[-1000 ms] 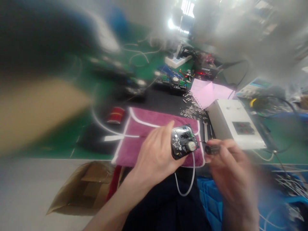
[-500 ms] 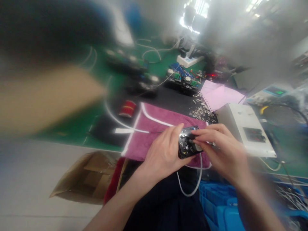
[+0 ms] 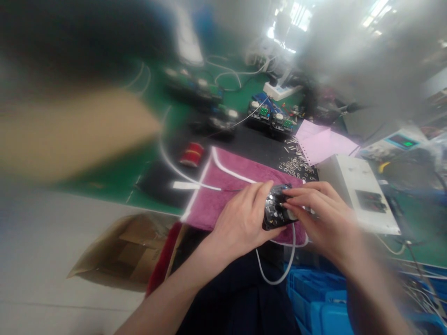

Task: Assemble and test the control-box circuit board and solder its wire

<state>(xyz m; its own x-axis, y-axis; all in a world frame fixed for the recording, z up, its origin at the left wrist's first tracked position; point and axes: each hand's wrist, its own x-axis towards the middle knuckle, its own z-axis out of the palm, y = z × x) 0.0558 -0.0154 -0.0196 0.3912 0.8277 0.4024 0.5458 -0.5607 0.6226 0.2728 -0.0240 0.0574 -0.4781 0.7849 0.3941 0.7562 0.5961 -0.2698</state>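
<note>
My left hand (image 3: 242, 216) grips a small black circuit board (image 3: 275, 211) by its left side, over a purple cloth (image 3: 209, 200). From the right, my right hand (image 3: 321, 209) reaches onto the board's face with thumb and fingers pinched together. Whatever sits between those fingertips is too small or hidden to make out. A white cable (image 3: 292, 260) loops down below the board toward my lap. Another white cable (image 3: 181, 177) runs over the cloth's left edge toward my left hand.
A red solder-like spool (image 3: 192, 154) stands left of the cloth. Several circuit boards (image 3: 270, 116) lie behind it. Small metal rings and pins (image 3: 293, 163) are scattered near pink paper (image 3: 324, 142). A pale metal box (image 3: 359, 193) stands right; blue crates (image 3: 317, 298) and a cardboard box (image 3: 122, 251) are below.
The view has shifted slightly, so the bench things appear a little further right. Both hands keep their hold on the board, with the right fingertips still at its face.
</note>
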